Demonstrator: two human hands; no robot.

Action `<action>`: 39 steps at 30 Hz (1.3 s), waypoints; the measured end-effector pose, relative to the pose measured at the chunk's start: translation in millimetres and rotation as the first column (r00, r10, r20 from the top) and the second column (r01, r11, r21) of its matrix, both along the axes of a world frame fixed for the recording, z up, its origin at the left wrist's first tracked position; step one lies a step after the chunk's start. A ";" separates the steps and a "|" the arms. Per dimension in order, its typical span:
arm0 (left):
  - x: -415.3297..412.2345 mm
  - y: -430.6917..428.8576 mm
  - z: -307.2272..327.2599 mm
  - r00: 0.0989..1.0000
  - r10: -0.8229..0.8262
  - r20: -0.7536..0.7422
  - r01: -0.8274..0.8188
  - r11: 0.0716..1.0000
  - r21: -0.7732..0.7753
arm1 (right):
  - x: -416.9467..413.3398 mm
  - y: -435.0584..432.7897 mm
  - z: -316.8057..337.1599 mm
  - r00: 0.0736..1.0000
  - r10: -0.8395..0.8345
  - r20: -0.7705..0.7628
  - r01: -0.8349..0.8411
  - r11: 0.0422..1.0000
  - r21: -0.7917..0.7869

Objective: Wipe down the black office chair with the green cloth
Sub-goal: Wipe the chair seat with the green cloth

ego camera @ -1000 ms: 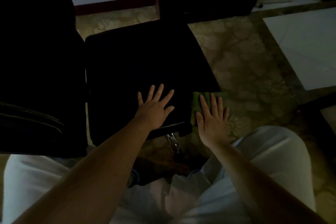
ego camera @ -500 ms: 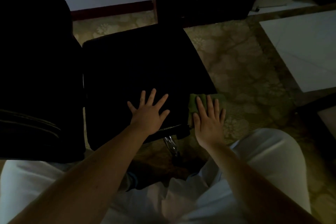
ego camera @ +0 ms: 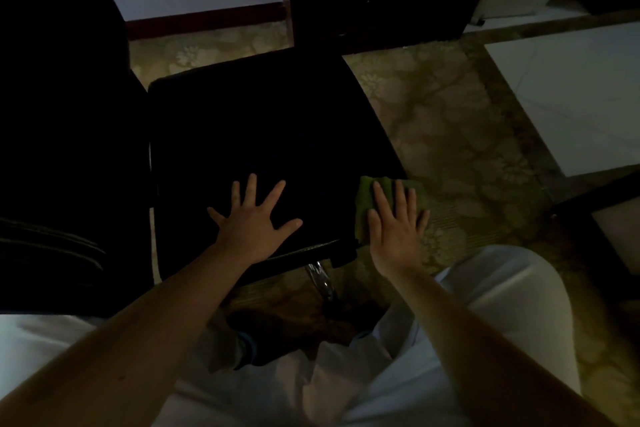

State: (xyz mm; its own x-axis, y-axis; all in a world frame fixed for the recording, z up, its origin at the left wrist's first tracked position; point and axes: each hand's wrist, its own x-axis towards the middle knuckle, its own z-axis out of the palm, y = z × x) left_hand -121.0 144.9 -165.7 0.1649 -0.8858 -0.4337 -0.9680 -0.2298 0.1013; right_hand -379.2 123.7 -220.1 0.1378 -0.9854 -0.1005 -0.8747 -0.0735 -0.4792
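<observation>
The right hand [ego camera: 394, 232], fingers flat and together, presses the green cloth [ego camera: 367, 196] on the near right corner of the black chair [ego camera: 259, 121], hardly shifted since a second ago; the left hand [ego camera: 252, 222], fingers spread, braces it; that corner's wiping seems unfinished.

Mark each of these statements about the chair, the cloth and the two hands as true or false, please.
1. The left hand lies flat, fingers spread, on the black chair seat. True.
2. The green cloth is under the left hand. False: it is under the right hand, at the seat's near right corner.
3. The right hand squeezes the cloth in a fist. False: its fingers are straight and press flat on the cloth.
4. A shiny metal post shows below the seat's near edge. True.
</observation>
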 end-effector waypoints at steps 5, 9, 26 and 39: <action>-0.3 -0.4 -3.9 1.000 -0.005 0.010 0.005 1.000 0.023 | 18.5 13.4 4.4 0.985 0.093 -0.146 -0.098 0.995 -0.027; -0.7 1.1 -6.7 1.000 0.002 -0.002 -0.002 1.000 0.005 | 21.1 19.9 0.5 0.973 0.155 -0.173 -0.169 0.983 -0.067; 0.9 2.7 -12.8 0.998 -0.069 0.014 0.069 0.998 -0.013 | 16.2 21.4 -7.2 0.968 0.155 -0.199 -0.179 0.978 -0.110; 0.3 1.0 -10.7 0.998 -0.059 0.003 0.059 0.998 0.001 | 27.5 33.2 -5.0 0.933 0.213 -0.289 -0.253 0.961 -0.107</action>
